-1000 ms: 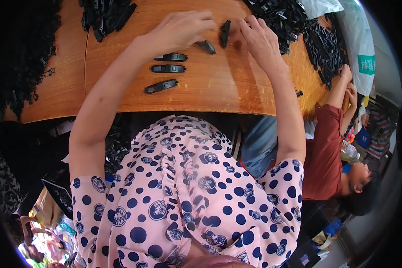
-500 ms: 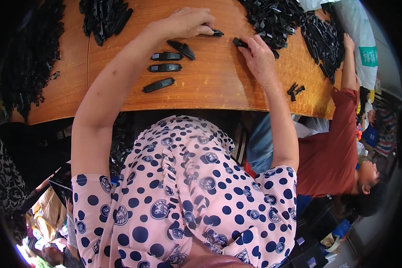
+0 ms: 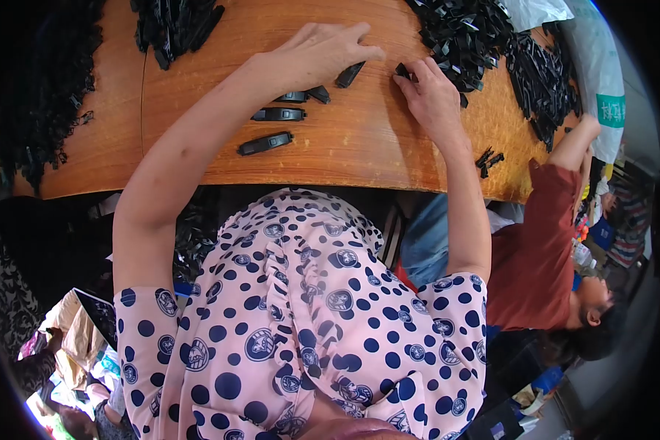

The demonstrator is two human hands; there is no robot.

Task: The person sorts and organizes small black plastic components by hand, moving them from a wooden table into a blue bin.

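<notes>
My left hand reaches over the wooden table with its fingers stretched out and thumb apart. Just under it lies a slim black plastic piece, partly hidden by the hand. My right hand pinches a small black plastic part beside the large pile. Near my left forearm rest more slim black pieces: one slanted, one half covered by the arm, one lying crosswise and one closest to the table's front edge.
A heap of black parts stands beyond my right hand, with another pile to its right. Small black bits lie near the front right edge. More piles fill the left. A co-worker in a red shirt reaches in at right.
My left hand has let go of a black piece and moved right, its fingers spreading. My right hand keeps its pinch almost in place. The co-worker's arm has bent and drawn lower.
</notes>
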